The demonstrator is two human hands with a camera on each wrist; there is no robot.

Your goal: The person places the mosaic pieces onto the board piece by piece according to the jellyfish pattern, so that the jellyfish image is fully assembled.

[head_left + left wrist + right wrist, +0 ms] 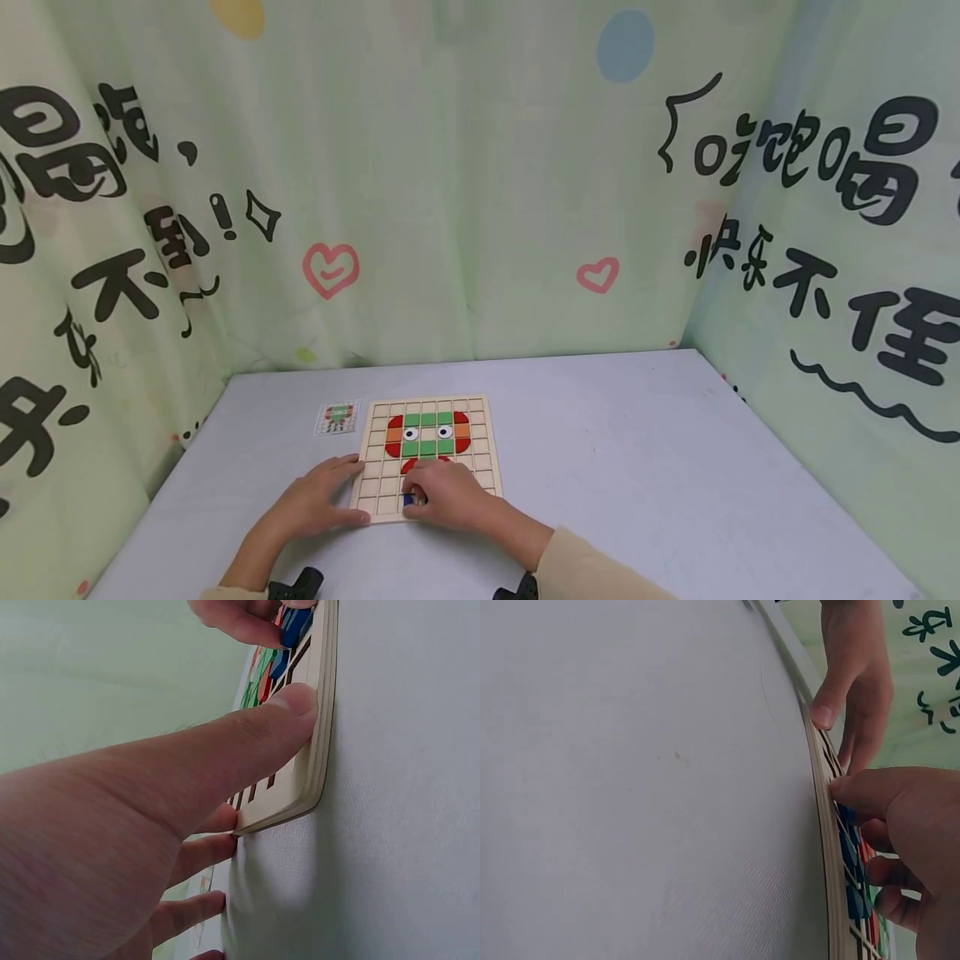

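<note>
A square wooden grid board lies on the table, with green, red and orange blocks and two eye blocks set in its cells. My left hand rests at the board's left side, thumb pressing the front rim and fingers extended along the left edge. Over the front middle cells, my right hand pinches a blue block between thumb and fingers. Another blue block sits in the grid beside it in the left wrist view. My right hand hides part of the lower rows.
A small pattern card with a coloured figure on it lies left of the board. The white table extends to the right. Printed curtains stand behind the table and at both sides.
</note>
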